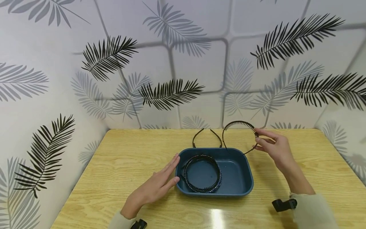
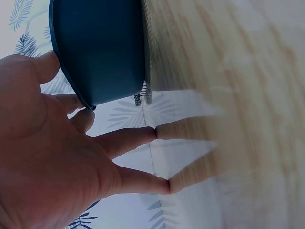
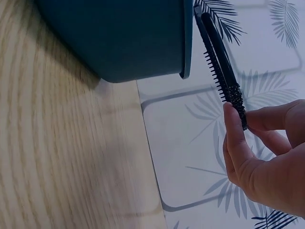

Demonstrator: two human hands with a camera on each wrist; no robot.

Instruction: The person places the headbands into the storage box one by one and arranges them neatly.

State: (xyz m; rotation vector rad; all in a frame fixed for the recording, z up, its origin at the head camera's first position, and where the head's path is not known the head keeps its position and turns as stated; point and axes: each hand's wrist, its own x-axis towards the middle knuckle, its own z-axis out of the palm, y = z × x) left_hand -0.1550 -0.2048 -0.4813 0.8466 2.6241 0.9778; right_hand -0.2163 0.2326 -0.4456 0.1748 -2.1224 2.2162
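A black toothed headband (image 1: 240, 122) is pinched at its side between the thumb and fingers of my right hand (image 1: 275, 148), raised over the right back corner of a dark blue plastic tub (image 1: 237, 190). The right wrist view shows the headband (image 3: 219, 62) edge-on, with a row of teeth and a beaded patch near the fingertips. My left hand (image 1: 155, 184) touches the tub's left end with its thumb and fingers extended. Seen from the left wrist, two fingers of that hand (image 2: 57, 152) reach down to the tabletop. Inside the tub, several headbands (image 1: 187, 175) lie stacked at the left.
Behind the tub, another dark headband (image 1: 195, 140) lies on the wood-grain table (image 1: 128, 159) with its two ends pointing away. A wall (image 1: 200, 70) with leaf patterns rises at the table's back edge.
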